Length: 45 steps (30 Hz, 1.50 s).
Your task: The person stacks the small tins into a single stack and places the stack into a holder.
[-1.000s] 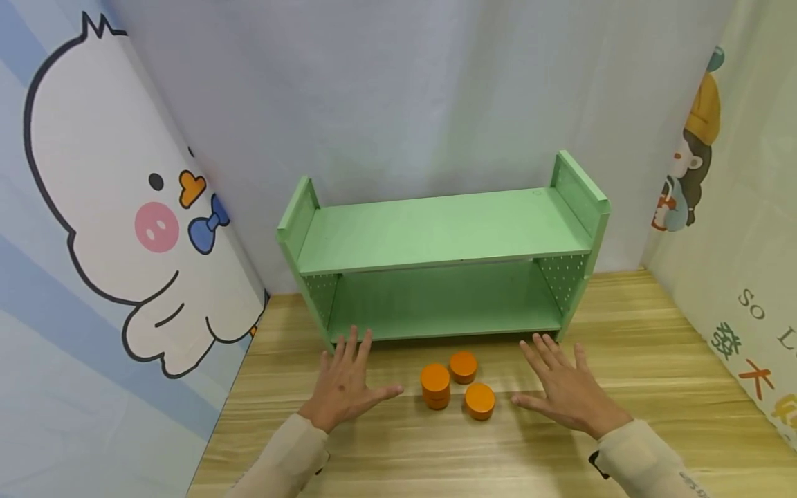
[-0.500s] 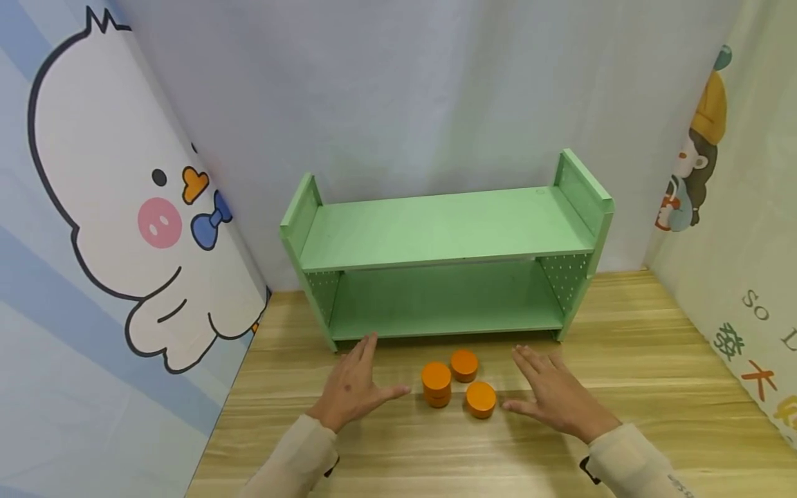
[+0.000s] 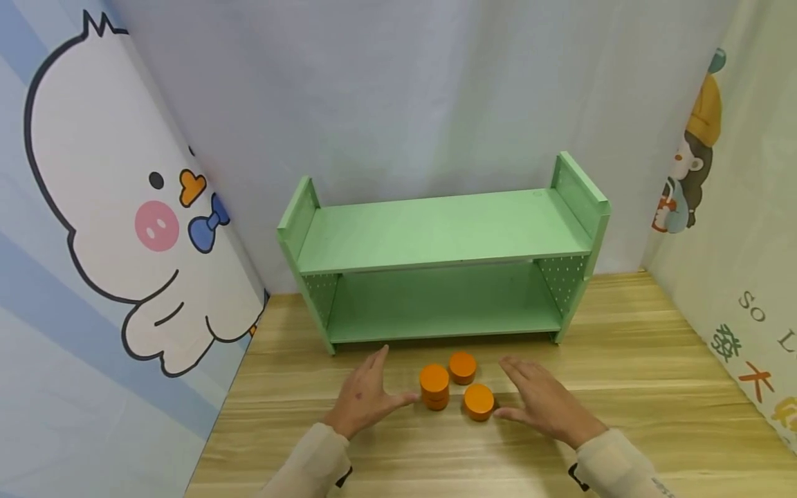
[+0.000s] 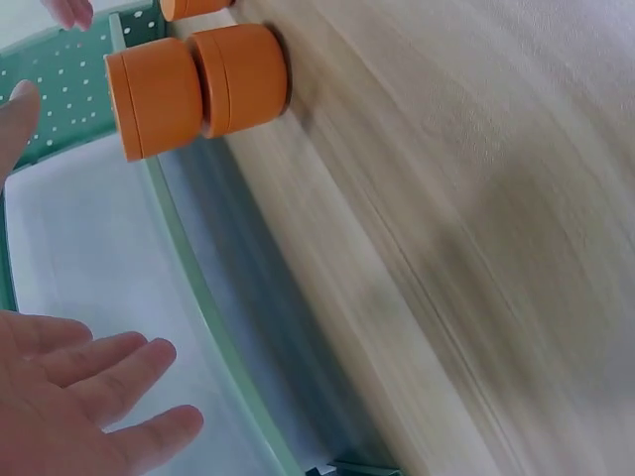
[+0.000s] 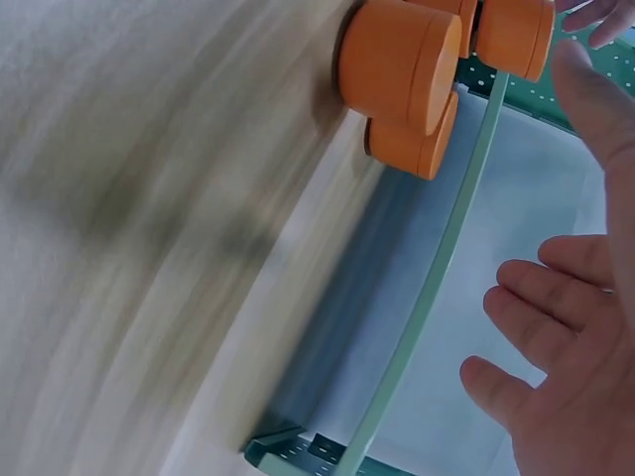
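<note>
Several round orange lidded jars stand in a small group on the wooden table in the head view. Two are stacked (image 3: pixel 434 387), one stands behind (image 3: pixel 463 367), and one sits at the front right (image 3: pixel 479 402). My left hand (image 3: pixel 366 400) hovers left of the stack, fingers extended and thumb pointing at it. To the right, my right hand (image 3: pixel 548 402) is held with straight fingers, its thumb close to the front right jar (image 5: pixel 397 64); whether they touch I cannot tell. Neither hand holds anything. In the left wrist view, the stacked jars (image 4: pixel 159 97) show beyond my spread fingers (image 4: pixel 129 377).
Behind the jars stands a green two-tier shelf (image 3: pixel 448 232) with perforated side panels. A pale curtain (image 3: pixel 405 97) hangs behind it. A printed cloth with a white chick (image 3: pixel 106 180) borders the left, and another printed cloth (image 3: pixel 747 207) the right.
Both hands have moved inward toward the orange jars from either side, and their spread fingers have drawn closer together. The jars and shelf stay in place.
</note>
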Each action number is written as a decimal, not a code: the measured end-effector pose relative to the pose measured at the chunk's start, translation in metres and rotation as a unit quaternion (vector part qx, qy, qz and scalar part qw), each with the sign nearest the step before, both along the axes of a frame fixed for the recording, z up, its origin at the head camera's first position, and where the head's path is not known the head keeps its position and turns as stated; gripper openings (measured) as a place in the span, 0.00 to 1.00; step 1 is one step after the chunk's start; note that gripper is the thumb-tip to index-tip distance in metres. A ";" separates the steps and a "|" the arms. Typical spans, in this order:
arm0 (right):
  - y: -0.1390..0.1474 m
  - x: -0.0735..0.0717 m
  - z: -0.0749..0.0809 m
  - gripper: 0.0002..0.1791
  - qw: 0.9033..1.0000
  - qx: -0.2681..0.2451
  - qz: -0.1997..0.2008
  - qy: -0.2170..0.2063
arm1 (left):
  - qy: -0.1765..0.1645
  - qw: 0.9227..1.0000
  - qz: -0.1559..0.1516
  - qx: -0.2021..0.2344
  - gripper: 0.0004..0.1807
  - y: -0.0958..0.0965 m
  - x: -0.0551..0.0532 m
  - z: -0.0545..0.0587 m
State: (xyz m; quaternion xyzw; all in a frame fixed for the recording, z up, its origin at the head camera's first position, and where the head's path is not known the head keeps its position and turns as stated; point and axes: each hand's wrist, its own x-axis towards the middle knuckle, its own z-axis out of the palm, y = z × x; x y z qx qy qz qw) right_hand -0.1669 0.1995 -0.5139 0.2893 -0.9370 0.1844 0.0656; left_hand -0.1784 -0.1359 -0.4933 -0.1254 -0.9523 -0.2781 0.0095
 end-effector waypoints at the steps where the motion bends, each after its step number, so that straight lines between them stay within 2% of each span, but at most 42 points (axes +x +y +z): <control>1: -0.001 0.000 -0.001 0.49 1.000 -0.001 0.001 0.000 | 0.000 1.000 0.000 0.002 0.58 0.000 0.000 -0.001; 6: -0.006 0.001 -0.005 0.48 1.000 -0.013 0.007 -0.013 | -0.011 1.000 -0.004 0.008 0.57 0.001 0.003 -0.005; 17: -0.012 -0.003 -0.020 0.47 0.993 -0.077 -0.007 -0.091 | -0.014 0.999 -0.025 0.021 0.53 0.006 0.003 -0.012; 26: -0.016 -0.008 -0.026 0.44 0.983 -0.138 0.003 -0.119 | -0.044 0.995 -0.041 0.078 0.50 0.015 0.000 -0.018; 33: -0.016 -0.010 -0.032 0.43 0.979 -0.157 0.000 -0.132 | -0.036 0.994 -0.053 0.087 0.47 0.021 -0.001 -0.024; 36: -0.016 -0.011 -0.034 0.43 0.975 -0.167 -0.002 -0.145 | -0.040 0.993 -0.053 0.098 0.46 0.023 -0.001 -0.026; 41: -0.017 -0.011 -0.036 0.42 0.969 -0.182 -0.007 -0.169 | -0.072 0.988 -0.035 0.134 0.46 0.024 -0.004 -0.030; 45: -0.017 -0.012 -0.039 0.42 0.966 -0.191 -0.006 -0.172 | -0.079 0.983 -0.032 0.161 0.45 0.024 -0.006 -0.035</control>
